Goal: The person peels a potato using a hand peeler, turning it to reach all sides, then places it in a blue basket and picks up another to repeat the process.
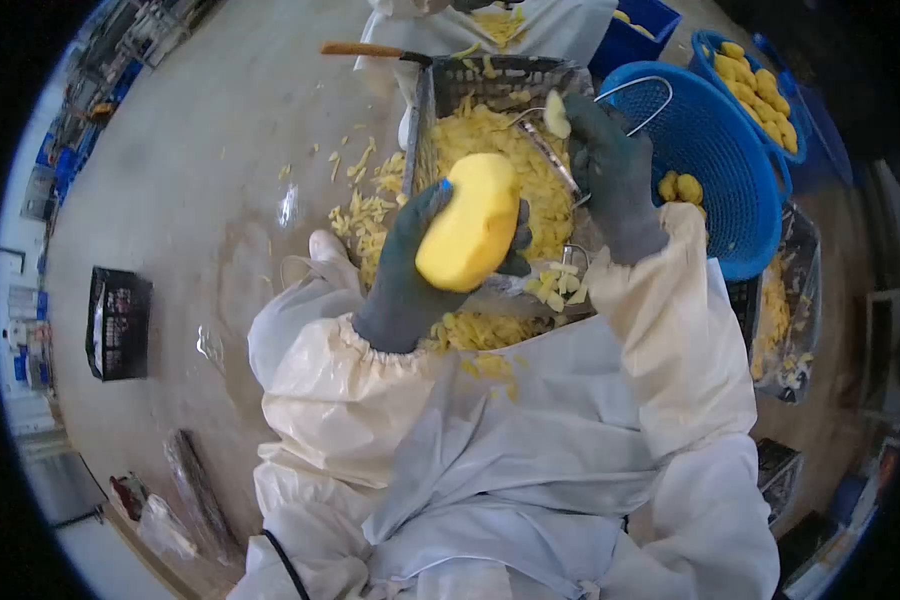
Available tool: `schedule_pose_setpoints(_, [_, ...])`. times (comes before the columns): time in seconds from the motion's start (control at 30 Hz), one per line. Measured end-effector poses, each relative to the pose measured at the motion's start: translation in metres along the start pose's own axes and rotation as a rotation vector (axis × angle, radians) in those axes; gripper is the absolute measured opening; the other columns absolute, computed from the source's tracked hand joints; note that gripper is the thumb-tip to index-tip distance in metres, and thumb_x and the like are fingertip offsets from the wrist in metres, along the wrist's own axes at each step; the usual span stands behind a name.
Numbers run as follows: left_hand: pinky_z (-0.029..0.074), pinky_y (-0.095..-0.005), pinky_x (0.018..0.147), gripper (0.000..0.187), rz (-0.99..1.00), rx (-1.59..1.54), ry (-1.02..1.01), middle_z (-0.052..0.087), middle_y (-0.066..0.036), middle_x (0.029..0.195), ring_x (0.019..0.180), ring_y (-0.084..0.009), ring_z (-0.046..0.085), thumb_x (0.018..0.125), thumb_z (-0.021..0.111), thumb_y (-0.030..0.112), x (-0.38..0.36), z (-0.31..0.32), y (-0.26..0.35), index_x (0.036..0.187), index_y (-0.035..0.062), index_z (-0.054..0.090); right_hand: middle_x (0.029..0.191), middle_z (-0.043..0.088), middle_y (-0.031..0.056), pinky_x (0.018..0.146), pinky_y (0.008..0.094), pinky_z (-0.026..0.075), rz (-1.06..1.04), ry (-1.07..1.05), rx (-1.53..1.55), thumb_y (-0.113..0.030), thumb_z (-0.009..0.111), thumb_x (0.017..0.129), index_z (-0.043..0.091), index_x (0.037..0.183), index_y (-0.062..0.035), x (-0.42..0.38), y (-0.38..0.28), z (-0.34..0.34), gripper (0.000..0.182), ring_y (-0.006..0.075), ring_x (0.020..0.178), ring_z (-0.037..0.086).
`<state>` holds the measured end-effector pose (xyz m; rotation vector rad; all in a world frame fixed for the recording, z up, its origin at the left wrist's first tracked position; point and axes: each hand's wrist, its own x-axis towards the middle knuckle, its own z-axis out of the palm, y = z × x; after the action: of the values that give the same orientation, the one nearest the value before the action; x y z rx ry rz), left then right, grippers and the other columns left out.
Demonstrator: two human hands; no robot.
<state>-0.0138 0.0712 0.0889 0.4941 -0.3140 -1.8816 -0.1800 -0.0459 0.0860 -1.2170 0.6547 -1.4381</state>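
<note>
A large, smooth, yellow peeled potato (473, 222) is held by my gloved left hand (400, 275), whose fingers wrap around it from below and behind. To its right, my gloved right hand (610, 165) is closed on a metal peeler (550, 158) with a narrow blade, held apart from the potato. A pale slice of peel (557, 115) clings near the peeler's top end by my fingertips. Beneath both hands stands a dark crate (420, 125) heaped with yellow peelings (500, 135). Part of the peeler's grip is hidden inside my right hand.
A wooden-handled knife (362, 49) lies across the crate's far corner. At right stands a blue basket (715, 140) holding a few potatoes; another blue basket (705, 45) is full. Peelings (365, 225) litter the floor. Opposite is a person in an apron (560, 35). A black crate (120, 322) stands left.
</note>
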Motion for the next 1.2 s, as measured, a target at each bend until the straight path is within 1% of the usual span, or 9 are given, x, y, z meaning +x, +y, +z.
schedule_pose_setpoints(0.1, [0.053,-0.0400,0.084,0.058,0.706,1.178,0.052,0.055,-0.017,0.122,0.106,-0.0281,0.060,0.078,0.072,0.007,-0.003,-0.013,-0.014,0.128,-0.0003,0.045,0.065,0.055,-0.0021,0.051,0.0226,0.041,0.214,0.017,-0.115,-0.014,0.071,0.078,0.065,0.088,-0.0012,-0.033,-0.042,0.045,0.017,0.0079,0.053,0.050])
schedule_pose_setpoints(0.17, [0.053,-0.0365,0.084,0.063,0.397,0.692,0.043,0.056,-0.015,0.121,0.106,-0.0260,0.060,0.071,0.073,-0.007,-0.006,-0.021,-0.009,0.128,0.0002,0.045,0.064,0.055,-0.0021,0.052,0.0222,0.041,0.222,-0.086,-0.275,-0.014,0.071,0.078,0.065,0.084,-0.0016,-0.037,-0.042,0.043,0.015,0.0076,0.054,0.051])
schedule_pose_setpoints(0.33, [0.055,-0.0415,0.082,0.052,-0.062,-0.035,-0.048,0.058,-0.017,0.115,0.101,-0.0295,0.062,0.092,0.054,0.038,0.001,-0.008,-0.003,0.127,0.0012,0.046,0.061,0.055,-0.0015,0.051,0.0226,0.040,0.091,0.243,-0.218,-0.019,0.071,0.079,0.063,0.074,-0.0042,0.005,0.015,-0.016,0.018,0.0079,0.052,0.051])
schedule_pose_setpoints(0.47, [0.054,-0.0444,0.084,0.055,0.049,-0.009,0.001,0.058,-0.020,0.116,0.103,-0.0321,0.061,0.093,0.052,0.038,0.004,-0.002,-0.004,0.128,-0.0040,0.045,0.057,0.052,-0.0023,0.046,0.0212,0.036,0.472,0.028,0.318,-0.022,0.069,0.082,0.063,0.077,-0.0036,0.009,0.030,-0.027,0.020,0.0073,0.046,0.046])
schedule_pose_setpoints(0.53, [0.052,-0.0447,0.086,0.055,0.022,0.024,-0.056,0.057,-0.020,0.118,0.104,-0.0317,0.060,0.091,0.055,0.037,0.007,-0.006,-0.002,0.128,-0.0031,0.045,0.057,0.051,-0.0018,0.043,0.0204,0.033,0.328,0.002,-0.149,-0.024,0.067,0.083,0.064,0.079,-0.0034,-0.022,-0.028,0.017,0.021,0.0067,0.044,0.044])
schedule_pose_setpoints(0.77, [0.050,-0.0443,0.089,0.054,0.010,0.036,-0.041,0.056,-0.018,0.122,0.106,-0.0299,0.059,0.088,0.064,0.027,0.000,-0.008,0.001,0.129,-0.0022,0.044,0.053,0.048,-0.0012,0.037,0.0210,0.029,0.141,0.231,-0.164,-0.027,0.070,0.081,0.062,0.075,-0.0043,-0.003,-0.005,0.004,0.025,0.0067,0.038,0.039])
schedule_pose_setpoints(0.83, [0.053,-0.0437,0.085,0.050,0.434,0.770,-0.044,0.059,-0.019,0.114,0.101,-0.0291,0.062,0.093,0.053,0.033,-0.001,-0.011,-0.008,0.126,-0.0036,0.046,0.054,0.050,-0.0004,0.039,0.0199,0.030,0.211,0.089,-0.203,-0.025,0.070,0.081,0.063,0.077,-0.0036,-0.014,-0.018,0.018,0.023,0.0066,0.040,0.041])
schedule_pose_setpoints(1.1, [0.054,-0.0411,0.083,0.048,0.061,0.032,-0.007,0.059,-0.019,0.114,0.102,-0.0280,0.063,0.097,0.045,0.036,0.000,-0.003,-0.003,0.128,-0.0011,0.046,0.058,0.055,0.0007,0.045,0.0200,0.033,-0.135,0.013,-0.125,-0.018,0.072,0.079,0.066,0.080,-0.0021,-0.010,0.012,0.000,0.017,0.0070,0.047,0.046])
schedule_pose_setpoints(1.2, [0.054,-0.0398,0.083,0.049,0.666,1.209,0.104,0.059,-0.019,0.114,0.102,-0.0281,0.062,0.097,0.045,0.038,-0.001,-0.024,-0.016,0.128,-0.0002,0.046,0.059,0.055,-0.0006,0.046,0.0217,0.035,0.281,0.012,-0.125,-0.017,0.073,0.077,0.066,0.079,-0.0022,-0.041,-0.042,0.046,0.017,0.0071,0.048,0.047])
